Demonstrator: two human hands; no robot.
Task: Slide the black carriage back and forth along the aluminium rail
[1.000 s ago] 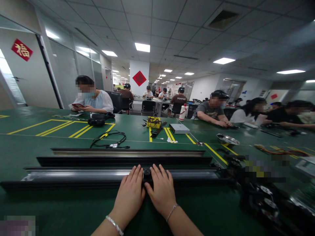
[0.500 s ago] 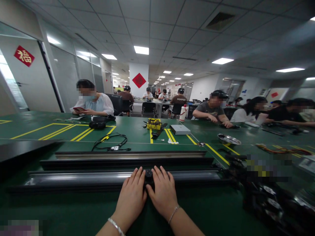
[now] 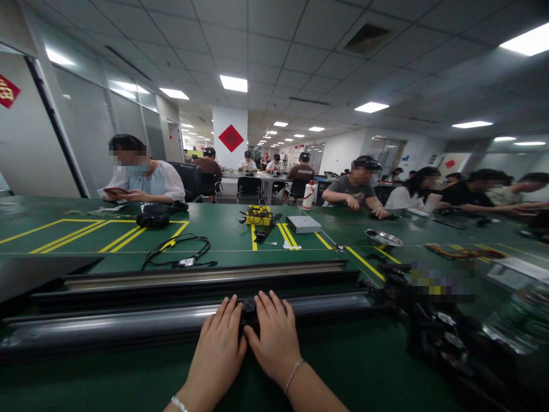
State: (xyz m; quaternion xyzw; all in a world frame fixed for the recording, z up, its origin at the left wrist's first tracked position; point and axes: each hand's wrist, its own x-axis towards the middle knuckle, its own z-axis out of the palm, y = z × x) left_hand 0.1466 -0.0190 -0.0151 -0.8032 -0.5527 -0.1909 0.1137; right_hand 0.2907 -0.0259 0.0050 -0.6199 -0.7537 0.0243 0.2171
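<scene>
**Both hands flat on a small black part seated on the long rail**

At bottom centre of the frame, the left hand (image 3: 218,349) and the right hand (image 3: 272,337) lie palm-down side by side, fingers stretched forward, on the nearest long dark rail (image 3: 128,326). Between them, pinched from both sides by the inner fingers, sits a small black part (image 3: 248,312); neither hand curls around it, so both are flat and pressing rather than grasping. The part lies straight ahead of the wrists, about equally near to either hand.

The rail's long axis runs left to right across the frame, square to the forearms. A second rail (image 3: 193,280) lies parallel just behind it.

Further back on the green table (image 3: 351,366), a shallow metal dish (image 3: 383,238) stands at right of centre; what it holds cannot be made out. A black cable (image 3: 178,252) loops at left of centre, and a flat grey box (image 3: 303,224) rests near the yellow lines.
</scene>
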